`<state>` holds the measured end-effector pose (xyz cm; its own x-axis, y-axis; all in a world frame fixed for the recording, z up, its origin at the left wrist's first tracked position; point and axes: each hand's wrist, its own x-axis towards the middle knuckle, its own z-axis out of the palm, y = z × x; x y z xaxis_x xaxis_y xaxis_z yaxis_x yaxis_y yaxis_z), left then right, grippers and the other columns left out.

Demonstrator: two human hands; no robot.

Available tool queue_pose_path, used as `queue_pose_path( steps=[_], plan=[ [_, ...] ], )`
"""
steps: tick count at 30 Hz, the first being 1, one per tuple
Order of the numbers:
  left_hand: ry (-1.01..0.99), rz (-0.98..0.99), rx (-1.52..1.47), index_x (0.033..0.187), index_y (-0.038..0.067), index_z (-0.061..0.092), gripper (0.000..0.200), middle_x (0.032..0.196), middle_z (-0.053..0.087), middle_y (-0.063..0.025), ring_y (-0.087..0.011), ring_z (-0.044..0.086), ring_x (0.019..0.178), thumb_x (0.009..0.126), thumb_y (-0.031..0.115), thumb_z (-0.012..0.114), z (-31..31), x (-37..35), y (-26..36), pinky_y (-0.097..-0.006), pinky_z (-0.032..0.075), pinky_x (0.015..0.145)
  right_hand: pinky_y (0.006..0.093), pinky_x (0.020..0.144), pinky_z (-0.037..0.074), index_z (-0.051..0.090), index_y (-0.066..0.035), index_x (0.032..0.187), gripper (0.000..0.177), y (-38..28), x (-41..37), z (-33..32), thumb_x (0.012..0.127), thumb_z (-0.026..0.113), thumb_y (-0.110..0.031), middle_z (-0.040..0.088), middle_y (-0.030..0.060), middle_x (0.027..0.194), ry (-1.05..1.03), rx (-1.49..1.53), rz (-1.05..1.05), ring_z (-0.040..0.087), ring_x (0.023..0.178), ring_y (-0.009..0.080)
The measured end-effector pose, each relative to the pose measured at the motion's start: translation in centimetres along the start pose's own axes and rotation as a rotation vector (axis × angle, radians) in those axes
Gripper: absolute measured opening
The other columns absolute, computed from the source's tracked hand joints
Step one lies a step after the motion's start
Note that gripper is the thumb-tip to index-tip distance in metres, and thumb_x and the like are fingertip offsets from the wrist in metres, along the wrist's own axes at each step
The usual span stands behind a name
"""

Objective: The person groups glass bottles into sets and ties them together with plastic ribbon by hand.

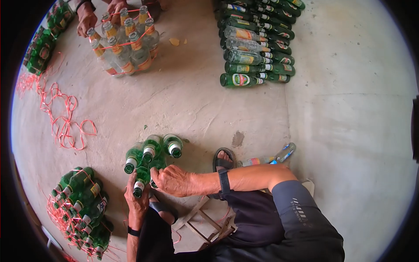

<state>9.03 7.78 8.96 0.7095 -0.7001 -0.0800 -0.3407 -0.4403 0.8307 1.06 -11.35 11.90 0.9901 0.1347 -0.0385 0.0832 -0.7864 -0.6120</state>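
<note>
Left hand: we see our left hand (136,198) closed on a green glass bottle (141,177) with a white neck label.
Right hand: our right hand (174,180) is at the bottle just beside it, fingers curled; full grip hidden.
Green cluster: upright green glass bottles (152,146) on the grey concrete floor (187,100), around our hands.
Tied bundle: green bottles in pink string (83,205), left of our left hand.
Far left: loose pink plastic string (65,118).
Far side: co-worker's hands (87,22) at clear bottles (124,50).
Floor's right edge: stacked lying bottles (257,48).
</note>
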Motion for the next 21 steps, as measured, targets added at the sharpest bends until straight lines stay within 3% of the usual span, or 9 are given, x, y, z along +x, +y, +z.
queue_pose_path(
  steps=[5,8,9,12,14,15,17,19,21],
  plan=[
    [-0.025,-0.061,0.013,0.127,-0.001,0.046,0.059,0.116,0.058,-0.0220,-0.0356,0.060,0.104,0.073,0.005,0.070,0.0,0.2,0.5,-0.0400,0.047,0.088,0.0398,0.045,0.048,0.047,0.017,0.097,0.039,0.1,-1.2,-2.1,0.078,0.061,-0.015,0.055,0.0181,0.056,-0.051,0.033,0.044,0.061,0.051,0.0331],
    [-0.034,-0.139,-0.014,0.130,0.000,0.044,0.063,0.115,0.058,-0.0215,-0.0338,0.060,0.104,0.072,0.005,0.070,-0.1,0.1,0.7,-0.0396,0.047,0.088,0.0416,0.046,0.048,0.048,0.015,0.092,0.039,0.7,-1.8,-5.7,0.081,0.062,-0.019,0.054,0.0184,0.054,-0.054,0.102,0.053,0.060,0.052,0.0352],
    [-0.031,-0.155,-0.019,0.131,0.000,0.043,0.065,0.115,0.058,-0.0216,-0.0338,0.060,0.104,0.071,0.005,0.069,-0.2,0.1,0.8,-0.0396,0.047,0.088,0.0435,0.049,0.049,0.051,0.008,0.085,0.036,1.2,-1.9,-8.0,0.082,0.063,-0.025,0.054,0.0175,0.053,-0.129,0.144,0.094,0.060,0.053,0.0361],
    [-0.033,-0.167,-0.030,0.133,0.001,0.041,0.069,0.114,0.058,-0.0219,-0.0343,0.059,0.103,0.070,0.004,0.068,-0.1,-0.1,0.5,-0.0399,0.047,0.088,0.0421,0.051,0.050,0.058,-0.005,0.079,0.023,5.8,-2.2,-12.9,0.082,0.062,-0.028,0.058,0.0148,0.059,0.034,-0.057,0.255,0.061,0.056,0.0338],
    [-0.039,-0.162,-0.031,0.134,0.001,0.039,0.071,0.114,0.058,-0.0220,-0.0347,0.059,0.103,0.069,0.004,0.067,-0.1,-0.4,0.4,-0.0403,0.047,0.088,0.0457,0.055,0.051,0.060,-0.003,0.072,0.031,13.1,-2.4,-13.2,0.080,0.061,-0.033,0.059,0.0178,0.059,0.294,-0.179,0.459,0.062,0.059,0.0370],
    [-0.059,-0.197,-0.015,0.136,0.002,0.037,0.073,0.115,0.057,-0.0218,-0.0343,0.059,0.103,0.070,0.004,0.067,-0.3,-0.5,0.4,-0.0399,0.047,0.087,0.0461,0.063,0.052,0.060,0.000,0.086,0.029,16.8,-2.9,-13.9,0.078,0.064,-0.027,0.063,0.0192,0.073,0.149,-0.271,0.595,0.063,0.069,0.0370],
    [-0.076,-0.239,0.007,0.137,0.002,0.035,0.075,0.117,0.056,-0.0216,-0.0340,0.059,0.103,0.070,0.004,0.067,-0.7,-1.1,0.2,-0.0396,0.048,0.087,0.0456,0.075,0.050,0.056,0.002,0.106,0.040,22.7,-4.5,-13.8,0.076,0.067,-0.021,0.062,0.0216,0.096,0.153,-0.422,0.716,0.062,0.086,0.0370],
    [-0.054,-0.353,-0.008,0.138,0.002,0.033,0.070,0.135,0.044,-0.0194,-0.0320,0.054,0.113,0.078,0.015,0.067,-1.4,-2.0,-0.3,-0.0390,0.044,0.094,0.0447,0.088,0.044,0.046,0.002,0.122,0.051,27.7,-6.9,-12.7,0.076,0.063,-0.012,0.053,0.0215,0.118,0.130,-0.498,0.693,0.055,0.104,0.0370],
    [-0.058,-0.409,-0.021,0.140,0.003,0.030,0.069,0.138,0.042,-0.0136,-0.0211,0.058,0.091,0.082,0.018,0.065,-3.2,-3.5,-0.7,-0.0302,0.047,0.075,0.0446,0.090,0.042,0.045,0.001,0.125,0.053,31.1,-8.7,-11.5,0.076,0.061,-0.008,0.051,0.0202,0.120,0.173,-0.533,0.661,0.052,0.108,0.0367]
  ],
)
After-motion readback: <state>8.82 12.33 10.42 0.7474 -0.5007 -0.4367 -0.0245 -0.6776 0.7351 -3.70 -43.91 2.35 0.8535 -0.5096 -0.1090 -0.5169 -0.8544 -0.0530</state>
